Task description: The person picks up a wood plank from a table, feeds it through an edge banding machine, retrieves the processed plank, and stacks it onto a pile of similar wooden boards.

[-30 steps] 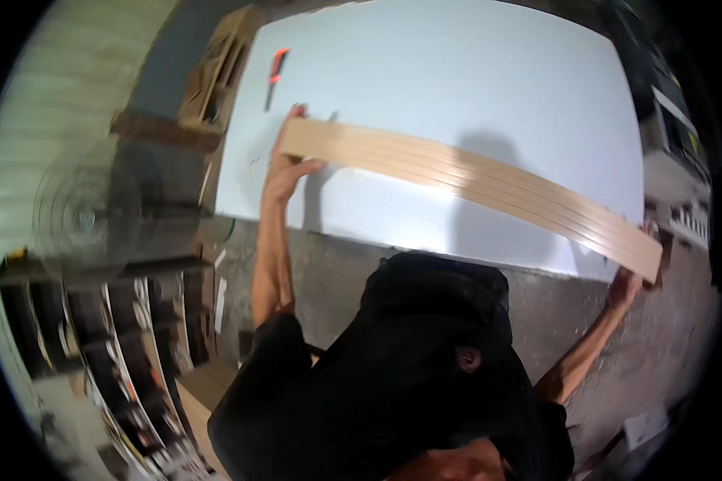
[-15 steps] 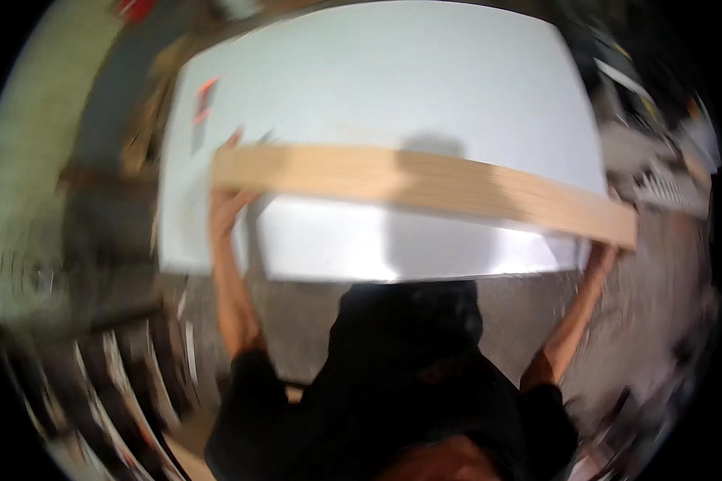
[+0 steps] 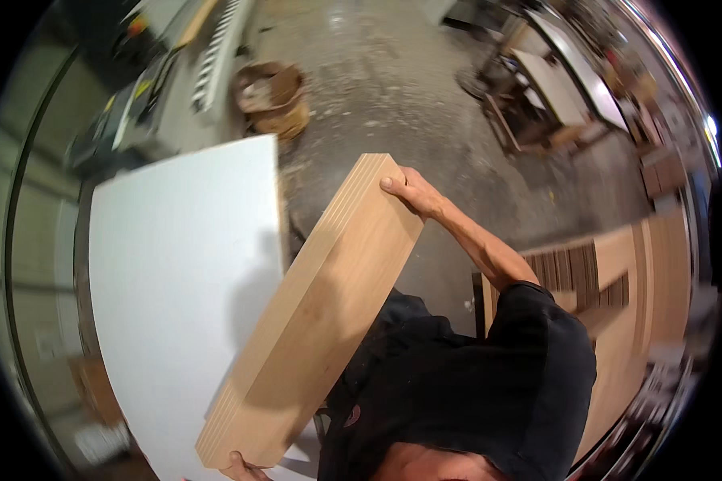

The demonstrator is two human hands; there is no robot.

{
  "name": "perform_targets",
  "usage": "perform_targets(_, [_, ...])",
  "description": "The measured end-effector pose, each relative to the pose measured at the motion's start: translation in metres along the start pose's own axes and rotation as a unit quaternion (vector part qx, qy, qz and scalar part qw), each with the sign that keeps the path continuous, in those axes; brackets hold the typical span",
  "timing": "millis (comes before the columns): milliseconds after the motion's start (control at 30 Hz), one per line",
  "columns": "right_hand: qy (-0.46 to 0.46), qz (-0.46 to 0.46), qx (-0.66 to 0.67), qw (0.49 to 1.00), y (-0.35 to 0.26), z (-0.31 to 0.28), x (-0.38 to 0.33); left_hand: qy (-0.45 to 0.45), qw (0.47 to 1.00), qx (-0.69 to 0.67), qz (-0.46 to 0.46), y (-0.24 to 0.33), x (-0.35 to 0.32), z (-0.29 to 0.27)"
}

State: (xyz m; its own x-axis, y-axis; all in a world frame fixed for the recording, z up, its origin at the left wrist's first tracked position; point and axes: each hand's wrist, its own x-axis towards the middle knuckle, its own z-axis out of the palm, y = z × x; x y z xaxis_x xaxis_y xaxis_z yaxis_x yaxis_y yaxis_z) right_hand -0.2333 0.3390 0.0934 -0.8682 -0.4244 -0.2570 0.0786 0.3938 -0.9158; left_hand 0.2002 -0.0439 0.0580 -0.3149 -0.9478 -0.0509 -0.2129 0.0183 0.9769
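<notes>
A stack of long, light wooden boards [image 3: 329, 313] is held between my two hands, tilted so that its layered edges and one broad face show. My right hand [image 3: 415, 192] grips the far end, its thumb pressed on the broad face. At the near end my left hand [image 3: 245, 469] is closed on the stack, with only the thumb and part of the hand showing at the picture's lower edge. The boards slant from lower left to upper right, partly over a white tabletop [image 3: 168, 240]. Whether they touch the tabletop I cannot tell.
Ahead stands a round brown bin [image 3: 277, 104] on the concrete floor [image 3: 361, 88]. To the right, several strips and panels of wood [image 3: 618, 297] are stacked. A cart with a pale top [image 3: 549, 84] stands at the far right, and machinery [image 3: 164, 96] at the far left.
My view and body have turned right, so the white tabletop now lies on my left. The stack has swung from crosswise to slanting and tilted, showing its layered edges; both hands keep hold.
</notes>
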Motion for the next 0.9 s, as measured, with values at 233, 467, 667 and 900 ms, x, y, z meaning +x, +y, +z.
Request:
perform_targets(233, [0.279, -0.218, -0.162, 0.921, -0.205, -0.195, -0.080, -0.217, 0.973, -0.007, 0.073, 0.053, 0.060, 0.137])
perform_targets(467, [0.361, -0.492, 0.151, 0.778, -0.209, -0.273, -0.204, -0.351, 0.924, -0.023, 0.149, 0.127, 0.011, 0.261])
perform_targets(667, [0.327, -0.463, 0.557, 0.607, -0.114, -0.302, -0.174, -0.426, 0.884, -0.038, 0.187, 0.198, -0.057, 0.387])
perform_targets(900, [0.387, -0.368, 0.709, 0.460, 0.042, -0.343, -0.184, -0.514, 0.837, -0.069, 0.174, 0.227, -0.116, 0.523])
